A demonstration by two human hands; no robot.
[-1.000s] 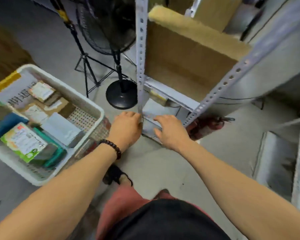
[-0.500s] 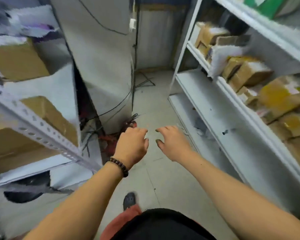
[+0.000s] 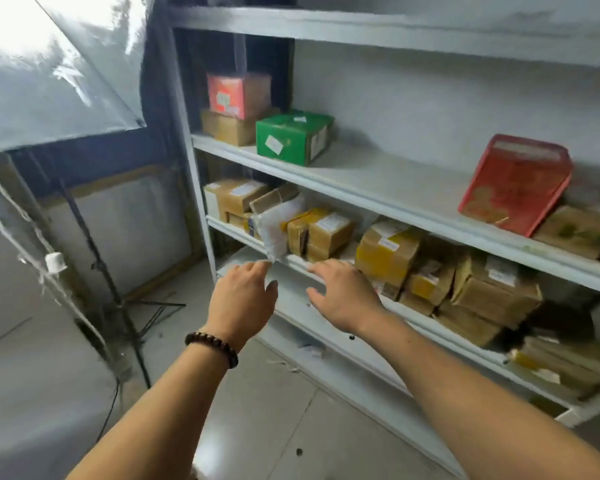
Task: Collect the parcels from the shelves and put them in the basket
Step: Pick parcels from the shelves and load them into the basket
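While left grip (image 3: 245,299) and right grip (image 3: 343,296) are held open and empty, the white parcel (image 3: 274,226) just beyond them is best clasped from both sides.

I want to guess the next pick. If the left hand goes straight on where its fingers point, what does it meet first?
Probably the white parcel that overhangs its shelf, just above the left hand; depth is unclear.
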